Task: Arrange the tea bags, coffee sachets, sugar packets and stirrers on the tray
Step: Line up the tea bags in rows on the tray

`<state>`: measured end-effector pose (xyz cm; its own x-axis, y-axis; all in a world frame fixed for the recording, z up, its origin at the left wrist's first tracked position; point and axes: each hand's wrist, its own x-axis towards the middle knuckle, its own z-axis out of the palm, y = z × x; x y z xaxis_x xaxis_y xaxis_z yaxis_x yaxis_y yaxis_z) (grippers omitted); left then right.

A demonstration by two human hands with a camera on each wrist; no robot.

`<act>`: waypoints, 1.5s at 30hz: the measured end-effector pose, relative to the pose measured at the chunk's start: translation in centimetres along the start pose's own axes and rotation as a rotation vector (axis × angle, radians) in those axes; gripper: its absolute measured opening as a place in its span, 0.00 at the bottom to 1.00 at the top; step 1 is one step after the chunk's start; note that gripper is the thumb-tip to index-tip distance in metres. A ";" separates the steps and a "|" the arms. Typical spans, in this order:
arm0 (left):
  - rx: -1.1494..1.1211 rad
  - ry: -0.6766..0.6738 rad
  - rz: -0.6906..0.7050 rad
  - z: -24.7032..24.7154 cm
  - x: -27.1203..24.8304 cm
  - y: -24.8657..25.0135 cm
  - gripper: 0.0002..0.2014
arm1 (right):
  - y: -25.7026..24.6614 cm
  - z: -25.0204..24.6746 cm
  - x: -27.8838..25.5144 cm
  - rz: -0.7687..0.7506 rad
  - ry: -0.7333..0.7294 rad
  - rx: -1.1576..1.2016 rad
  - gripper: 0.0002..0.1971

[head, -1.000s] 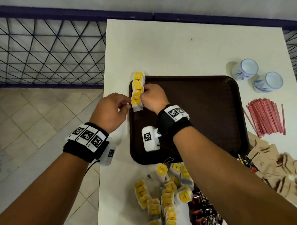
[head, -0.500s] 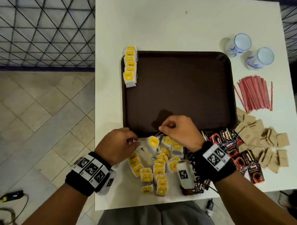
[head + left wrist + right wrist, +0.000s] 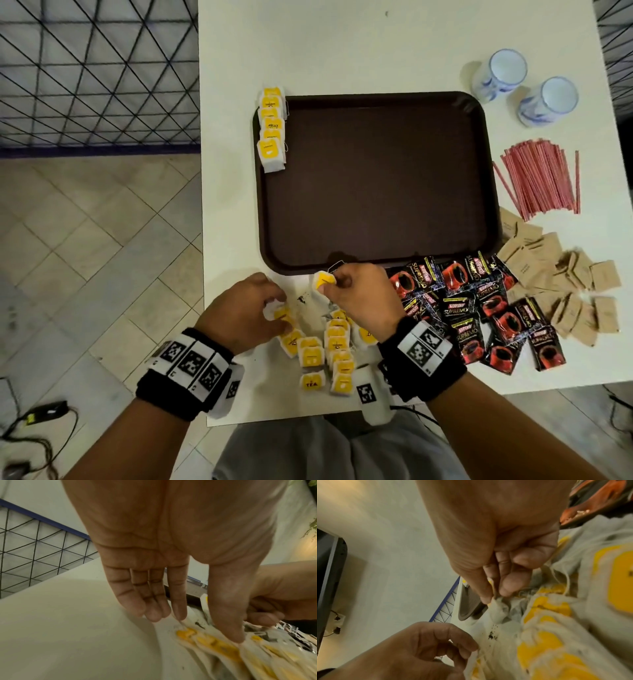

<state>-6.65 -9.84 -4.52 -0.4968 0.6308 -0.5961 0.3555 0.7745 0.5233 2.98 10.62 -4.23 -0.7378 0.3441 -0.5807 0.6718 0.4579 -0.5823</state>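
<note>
Head looks down; wrists share tea bags (image 3: 337,356)

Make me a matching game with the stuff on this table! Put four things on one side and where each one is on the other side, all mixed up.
Things:
1. row of tea bags
2. red stirrers
3. coffee sachets
4. cups

Places:
A. table, beyond the tray's far right corner
B. along the tray's left edge
C. table, right of the tray
D. table, near the tray's near right corner

Pairs: 1-B, 2-C, 3-D, 4-A
</note>
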 end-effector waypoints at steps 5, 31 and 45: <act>0.027 0.018 0.013 1.1 -0.7 0.6 0.16 | 0.4 0.0 -0.6 -0.090 0.029 0.104 0.07; -0.384 -0.031 0.214 -3.2 -0.6 3.7 0.04 | 1.4 -5.1 0.0 -0.096 0.063 0.460 0.09; -0.283 0.148 0.084 -13.0 8.6 1.6 0.07 | -1.1 -4.0 3.6 -0.108 -0.027 0.482 0.05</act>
<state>-20.65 -3.81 -0.86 -0.5918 0.6621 -0.4597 0.1762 0.6628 0.7278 -0.63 14.60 -3.44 -0.8073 0.2909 -0.5135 0.5501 0.0558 -0.8332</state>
